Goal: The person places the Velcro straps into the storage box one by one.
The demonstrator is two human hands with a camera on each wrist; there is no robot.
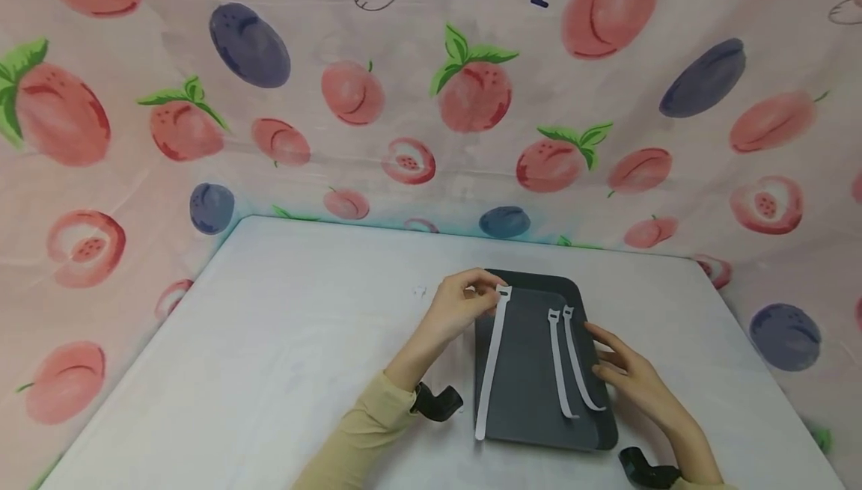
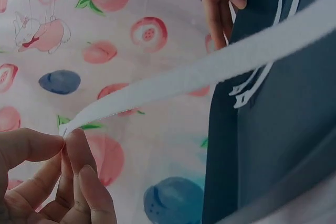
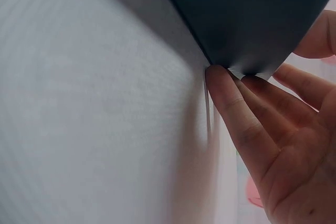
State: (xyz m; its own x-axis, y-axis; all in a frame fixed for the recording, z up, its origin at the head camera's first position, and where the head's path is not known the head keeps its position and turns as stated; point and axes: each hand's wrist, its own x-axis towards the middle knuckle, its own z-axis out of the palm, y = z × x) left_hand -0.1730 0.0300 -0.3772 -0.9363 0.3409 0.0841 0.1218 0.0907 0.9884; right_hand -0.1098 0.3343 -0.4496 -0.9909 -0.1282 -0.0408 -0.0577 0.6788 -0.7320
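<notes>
A long white strap (image 1: 491, 363), its head pinched between the left hand's (image 1: 460, 303) thumb and finger, runs along the dark tray's (image 1: 525, 400) left side, while the right hand's (image 1: 633, 378) extended fingers touch the tray's right edge; a loosened pinch could let it drop crooked.

A white tabletop (image 1: 303, 318); directly on it, off centre toward three o'clock, a dark grey round-cornered tray (image 1: 525, 378) lies, long sides running roughly twelve to six.
</notes>
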